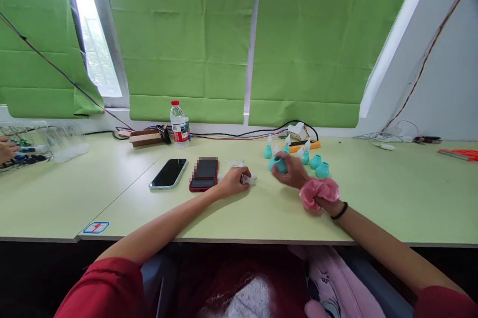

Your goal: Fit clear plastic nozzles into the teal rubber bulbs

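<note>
Left hand (232,182) pinches 1 clear nozzle (248,179) on the table (261,213); right hand (289,171) grips 1 teal bulb (281,165).

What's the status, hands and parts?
Left hand closed on a clear tip. Right hand grips a teal bulb. Spare bulbs close behind; two phones to the left.

Pale green desk (392,198) ran the full width of the room, with a seam where a second desk (56,198) joined on the left. Behind it, green roller blinds (186,39) covered the windows. One blind hung askew at upper left, leaving a strip of window (93,44) that let in bright daylight. White wall (451,83) stood at right, with a thin cable (429,49) running down it.
</note>
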